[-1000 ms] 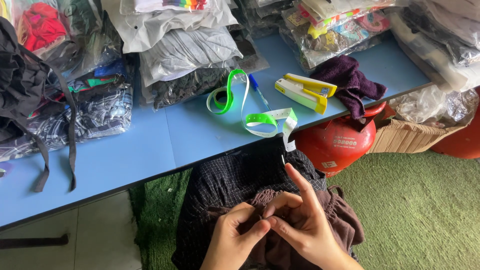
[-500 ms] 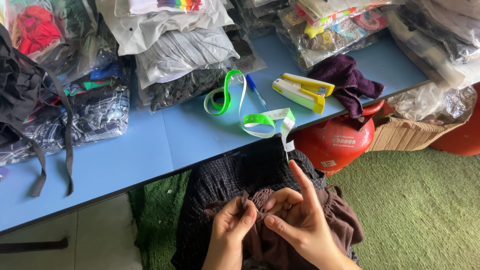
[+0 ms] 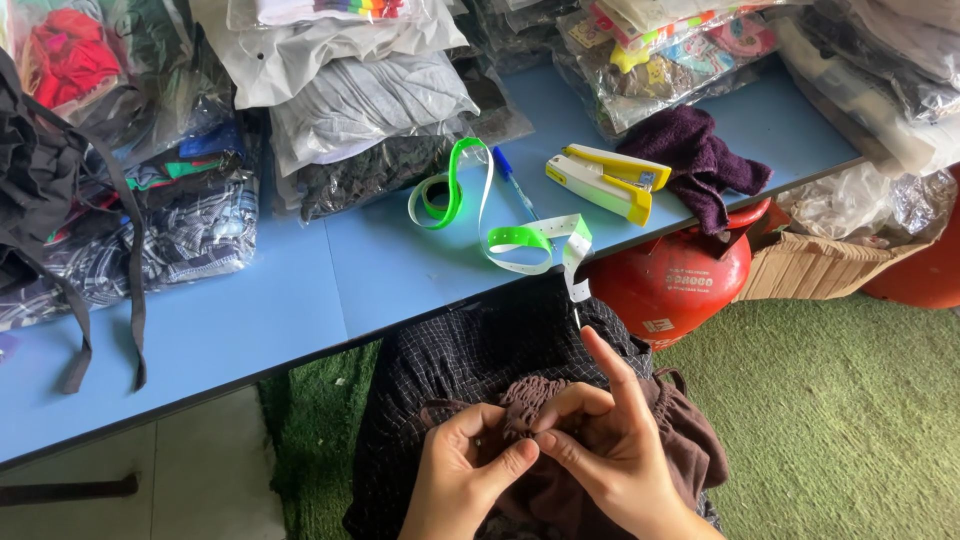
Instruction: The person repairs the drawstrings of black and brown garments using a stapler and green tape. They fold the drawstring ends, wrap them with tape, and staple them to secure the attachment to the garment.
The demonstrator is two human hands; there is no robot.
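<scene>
Both hands work low in the view, over the person's lap, well below the near edge of the blue table [image 3: 300, 290]. The left hand [image 3: 462, 478] pinches a fold of the brown crocheted garment [image 3: 530, 400] between thumb and forefinger. The right hand [image 3: 605, 450] meets it from the other side, thumb and forefinger closed on the same small spot of fabric while the middle finger sticks up straight. Whether a needle or thread sits between the fingertips is too small to tell.

The garment lies bunched across the lap on top of a dark checked cloth [image 3: 450, 350], its bulk spreading to the right under the right hand. The pinched spot sits between the two hands, about equally near to each, with the fold running roughly left to right.

On the table, well apart from the hands, lie a green and white measuring tape [image 3: 480, 200] whose end hangs over the table edge, a blue pen [image 3: 514, 180], a yellow and white stapler [image 3: 605, 182] and a dark purple cloth [image 3: 700, 160]. Bagged clothes [image 3: 370, 100] are stacked behind them. A red gas cylinder [image 3: 670, 280] stands under the table on the green carpet [image 3: 850, 420].
</scene>
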